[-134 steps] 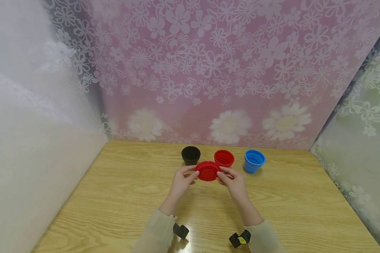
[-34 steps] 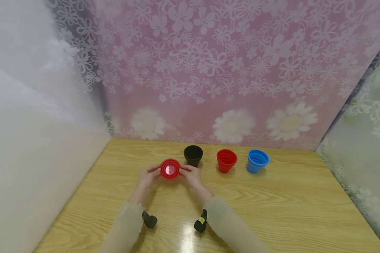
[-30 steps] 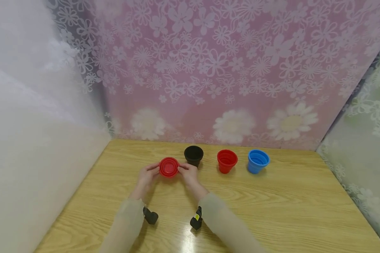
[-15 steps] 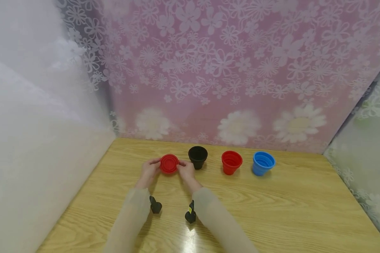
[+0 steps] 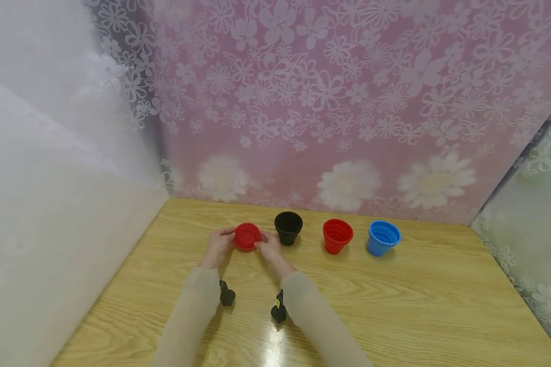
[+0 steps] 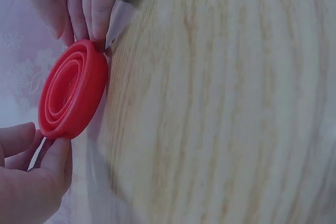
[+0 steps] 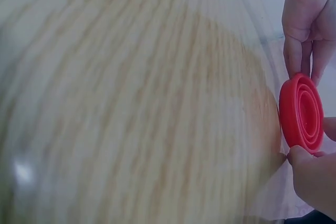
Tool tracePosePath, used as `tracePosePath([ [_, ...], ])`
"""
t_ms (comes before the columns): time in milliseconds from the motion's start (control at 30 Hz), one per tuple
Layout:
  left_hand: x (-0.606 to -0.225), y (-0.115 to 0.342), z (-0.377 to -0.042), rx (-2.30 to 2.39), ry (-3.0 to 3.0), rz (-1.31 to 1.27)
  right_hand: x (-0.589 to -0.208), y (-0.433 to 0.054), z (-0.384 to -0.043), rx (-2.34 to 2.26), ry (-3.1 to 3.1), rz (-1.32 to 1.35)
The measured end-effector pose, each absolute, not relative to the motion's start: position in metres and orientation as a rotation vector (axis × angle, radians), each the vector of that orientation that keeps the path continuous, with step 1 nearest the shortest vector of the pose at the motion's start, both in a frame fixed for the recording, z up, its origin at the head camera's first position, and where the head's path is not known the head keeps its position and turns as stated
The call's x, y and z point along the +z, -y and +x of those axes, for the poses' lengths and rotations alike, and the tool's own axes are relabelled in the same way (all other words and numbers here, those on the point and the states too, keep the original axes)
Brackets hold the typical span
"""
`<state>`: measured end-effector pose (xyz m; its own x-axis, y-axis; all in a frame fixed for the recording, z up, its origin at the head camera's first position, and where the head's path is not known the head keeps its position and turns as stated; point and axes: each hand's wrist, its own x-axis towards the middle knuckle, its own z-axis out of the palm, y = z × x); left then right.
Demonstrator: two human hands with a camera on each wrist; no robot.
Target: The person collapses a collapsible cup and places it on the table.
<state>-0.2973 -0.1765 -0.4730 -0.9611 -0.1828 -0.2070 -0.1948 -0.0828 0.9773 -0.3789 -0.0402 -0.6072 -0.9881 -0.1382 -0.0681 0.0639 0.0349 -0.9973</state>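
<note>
A red collapsible cup (image 5: 247,237), folded into a flat ringed disc, lies low at the table surface on the left, its ringed mouth facing up. My left hand (image 5: 218,244) holds its left rim with thumb and fingertips, and my right hand (image 5: 271,248) holds the right rim. In the left wrist view the flat cup (image 6: 73,90) sits between both sets of fingertips. The right wrist view shows the same cup (image 7: 303,114) gripped by its edges. Just right of my right hand stands a black cup (image 5: 288,228), expanded and upright.
Further right along the back stand an expanded red cup (image 5: 337,236) and a blue one (image 5: 383,238), both upright. The wooden table (image 5: 395,306) ends at a pink floral backdrop (image 5: 275,153), with a white wall (image 5: 64,204) on the left.
Both hands have carried the red cup left, past the black cup, and lowered it to the table. Over the last half second it has hardly moved. The view has shifted slightly.
</note>
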Motion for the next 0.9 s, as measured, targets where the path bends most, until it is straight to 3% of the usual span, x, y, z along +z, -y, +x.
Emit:
tracePosePath([
  [167, -0.491, 0.182, -0.31, 2.181, -2.186, -0.479, -0.608, 0.037, -0.38, -2.099, -2.079, -0.226],
  [467, -0.622, 0.228, -0.382, 2.223, -2.151, -0.299, -0.489, 0.032, -0.302, -1.955, -2.02, -0.117],
  [600, -0.636, 0.234, -0.39, 2.262, -2.125, -0.236, -0.472, 0.029, -0.29, -1.945, -2.02, -0.146],
  [900, -0.615, 0.234, -0.374, 2.346, -2.152, -0.199, -0.493, 0.023, -0.298, -1.895, -2.153, -0.287],
])
